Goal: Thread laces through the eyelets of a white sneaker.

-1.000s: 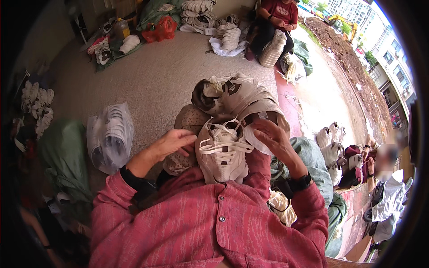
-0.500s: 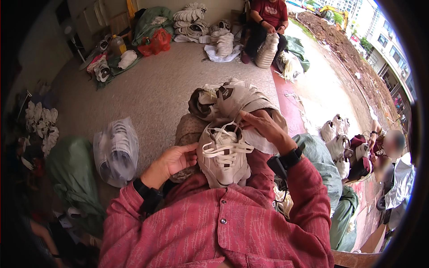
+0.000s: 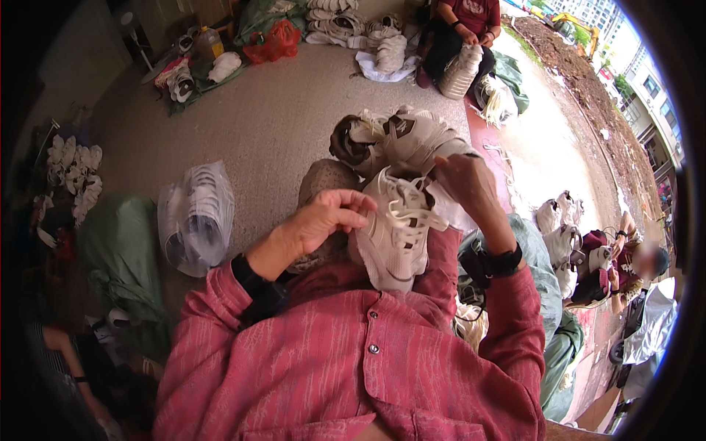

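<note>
A beige sneaker rests on my lap with its toe toward me, white shoelace crossing its tongue in loose loops. My left hand is at the shoe's left side, thumb and forefinger apart and nothing visible between them. Over the shoe's upper right, my right hand is closed, the back of the hand up; its fingertips are mostly hidden, and the shoelace runs toward them. Just beyond lies a row of nested beige sneakers with dark linings.
A clear bag of shoes stands at left beside a green sack. Far ahead, a seated person handles a shoe stack. Another person sits at right near hanging shoes. A grey-green sack lies by my right arm.
My right hand has moved right and up from the shoe's tongue, turning its back upward. My left hand has shifted up and right along the shoe, which is now tilted. The view has shifted slightly.
</note>
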A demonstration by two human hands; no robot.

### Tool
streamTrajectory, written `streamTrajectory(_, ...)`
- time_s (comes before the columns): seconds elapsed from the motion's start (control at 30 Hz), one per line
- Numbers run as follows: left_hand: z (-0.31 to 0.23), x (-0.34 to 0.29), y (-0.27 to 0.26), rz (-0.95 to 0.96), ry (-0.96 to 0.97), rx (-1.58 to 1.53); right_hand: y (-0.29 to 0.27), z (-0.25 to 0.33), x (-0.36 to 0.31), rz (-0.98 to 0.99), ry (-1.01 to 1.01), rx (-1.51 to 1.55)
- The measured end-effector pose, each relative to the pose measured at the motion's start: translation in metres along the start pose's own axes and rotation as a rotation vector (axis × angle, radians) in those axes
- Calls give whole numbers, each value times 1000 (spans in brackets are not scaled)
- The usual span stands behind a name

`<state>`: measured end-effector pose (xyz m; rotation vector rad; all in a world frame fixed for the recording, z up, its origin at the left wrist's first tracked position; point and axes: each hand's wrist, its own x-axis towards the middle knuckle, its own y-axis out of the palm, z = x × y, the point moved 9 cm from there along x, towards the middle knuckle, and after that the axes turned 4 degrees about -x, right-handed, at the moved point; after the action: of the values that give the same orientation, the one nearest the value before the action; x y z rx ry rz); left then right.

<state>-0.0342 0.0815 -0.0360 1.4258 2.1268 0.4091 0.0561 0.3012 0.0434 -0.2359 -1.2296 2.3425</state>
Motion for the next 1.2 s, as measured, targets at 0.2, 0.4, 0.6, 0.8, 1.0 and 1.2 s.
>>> streamTrajectory(0.2,4,-4,4,115,117,3,17,126,-27,-112,-545,-171)
streamTrajectory(0.4,15,-4,-11,153,156,-78,73,110,12,34,-617,-546)
streamTrajectory(0.6,-5,2,-20,85,307,169,98,104,27,517,-544,-250)
streamTrajectory(0.8,-8,10,11,284,280,377,84,99,14,609,-548,-123)
streamTrajectory(1.0,0,21,28,277,209,386,36,93,-20,497,-607,60)
streamTrajectory(1.2,-16,19,31,11,335,812,-12,118,-97,226,-522,-350)
